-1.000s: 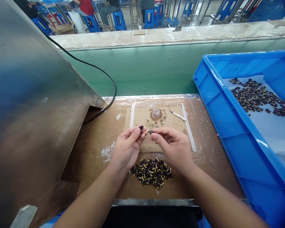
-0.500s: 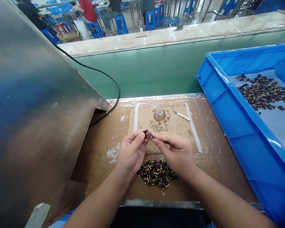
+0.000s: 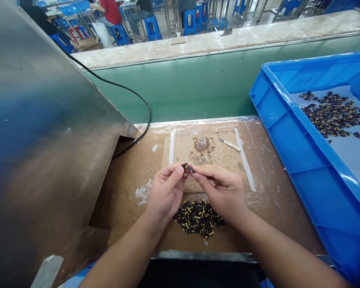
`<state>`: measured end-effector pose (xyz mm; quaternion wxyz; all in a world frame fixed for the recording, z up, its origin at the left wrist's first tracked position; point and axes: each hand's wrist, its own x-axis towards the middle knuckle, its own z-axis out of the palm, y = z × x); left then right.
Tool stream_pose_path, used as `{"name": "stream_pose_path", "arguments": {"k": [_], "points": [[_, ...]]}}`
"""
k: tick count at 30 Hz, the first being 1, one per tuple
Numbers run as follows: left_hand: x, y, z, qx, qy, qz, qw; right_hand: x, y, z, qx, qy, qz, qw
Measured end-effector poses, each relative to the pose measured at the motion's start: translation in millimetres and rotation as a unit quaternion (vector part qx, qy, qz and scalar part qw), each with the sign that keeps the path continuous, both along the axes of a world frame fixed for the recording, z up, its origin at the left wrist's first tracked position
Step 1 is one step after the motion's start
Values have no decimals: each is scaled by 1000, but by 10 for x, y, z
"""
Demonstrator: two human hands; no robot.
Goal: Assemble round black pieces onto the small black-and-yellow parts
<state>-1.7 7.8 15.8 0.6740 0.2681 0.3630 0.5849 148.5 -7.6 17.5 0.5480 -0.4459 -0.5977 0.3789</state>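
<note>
The left hand point(image 3: 166, 190) pinches a dark piece point(image 3: 184, 165) between thumb and fingers. Thumb and forefinger of the right hand point(image 3: 225, 190) clamp a small part point(image 3: 191, 170) against it, at the meeting fingertips; whether the two are joined, I cannot tell. Below and between the hands lies a pile point(image 3: 199, 220) of black and yellow bits. Beyond the fingertips, a clear cup point(image 3: 202, 143) sits on cardboard point(image 3: 181, 146), with a knife point(image 3: 230, 145) to its right. Well right of the right hand stands a blue bin point(image 3: 291, 148).
</note>
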Motion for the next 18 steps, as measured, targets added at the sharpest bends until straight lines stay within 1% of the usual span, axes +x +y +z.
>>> {"name": "stream_pose_path", "arguments": {"k": [10, 18], "points": [[37, -16, 4, 52, 61, 38, 996, 28, -8, -47, 58, -30, -7, 998], [35, -34, -63, 78, 92, 54, 991, 30, -10, -1, 93, -61, -18, 994]]}}
